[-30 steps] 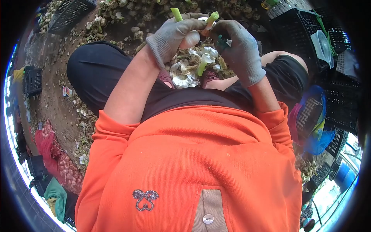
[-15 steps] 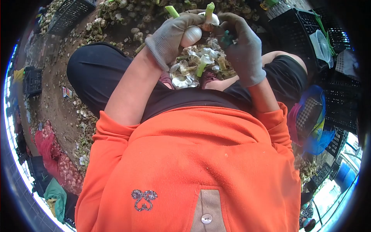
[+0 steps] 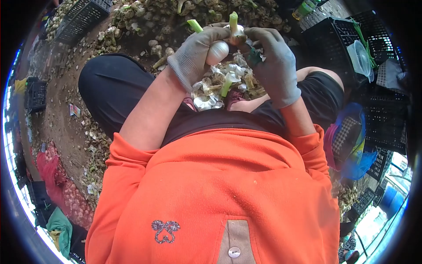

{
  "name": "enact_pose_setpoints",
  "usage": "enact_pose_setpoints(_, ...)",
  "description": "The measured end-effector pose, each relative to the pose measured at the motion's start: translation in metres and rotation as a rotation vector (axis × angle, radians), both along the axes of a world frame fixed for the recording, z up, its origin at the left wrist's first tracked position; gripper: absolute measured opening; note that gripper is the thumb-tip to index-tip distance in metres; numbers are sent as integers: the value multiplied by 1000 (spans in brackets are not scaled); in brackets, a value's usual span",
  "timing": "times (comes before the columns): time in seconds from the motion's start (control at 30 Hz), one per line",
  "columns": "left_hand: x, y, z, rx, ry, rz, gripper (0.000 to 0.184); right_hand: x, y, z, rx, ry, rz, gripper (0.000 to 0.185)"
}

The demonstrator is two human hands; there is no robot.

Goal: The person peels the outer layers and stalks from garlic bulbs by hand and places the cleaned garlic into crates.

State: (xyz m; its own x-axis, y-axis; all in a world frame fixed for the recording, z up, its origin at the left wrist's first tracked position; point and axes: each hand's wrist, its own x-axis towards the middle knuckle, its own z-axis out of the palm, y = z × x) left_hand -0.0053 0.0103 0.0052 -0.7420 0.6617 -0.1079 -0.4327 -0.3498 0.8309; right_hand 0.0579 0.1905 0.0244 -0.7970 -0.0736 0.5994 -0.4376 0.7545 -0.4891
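Both hands wear grey gloves. My left hand [image 3: 195, 50] is closed around a clean white garlic bulb [image 3: 217, 53], whose green stem [image 3: 194, 26] sticks out above the knuckles. Its fingertips also reach a second, browner garlic bulb [image 3: 238, 35] with a short upright stem. My right hand [image 3: 274, 59] is bent beside that second bulb, its fingertips at the bulb's right side. Something dark green lies at the right palm, too small to make out. Below the hands, white and brown garlic peels [image 3: 215, 86] are heaped between my feet, with a green stem piece among them.
Unpeeled garlic [image 3: 189, 13] is piled ahead. Black crates [image 3: 83, 17] stand at the far left and right, with a clear plastic tub [image 3: 359, 57] on the right one. Red net sacks [image 3: 66, 185] lie at left, a green bottle [image 3: 305, 9] at top right.
The view has shifted slightly. The browner bulb has turned more upright between the hands, and more of the white bulb shows in my left hand. My right hand's fingers have shifted around the browner bulb.
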Motion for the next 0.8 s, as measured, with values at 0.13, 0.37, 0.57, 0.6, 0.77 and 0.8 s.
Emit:
enact_pose_setpoints(0.13,4,-1,4,-249,129,80,30,-1,7,-6,66,-46,48,16)
enact_pose_setpoints(0.37,16,9,3,-90,-74,144,29,-4,2,4,232,-49,28,18)
enact_pose_setpoints(0.57,12,8,2,114,-278,124,25,2,-2,17,16,-239,146,17)
enact_pose_setpoints(0.6,14,8,1,136,-296,128,26,3,1,19,-92,-289,179,17)
enact_pose_setpoints(0.77,6,-4,-2,197,-298,-201,42,6,28,40,-635,-887,247,23)
enact_pose_setpoints(0.8,8,-4,-2,114,-234,-175,42,7,29,42,-625,-905,263,23)
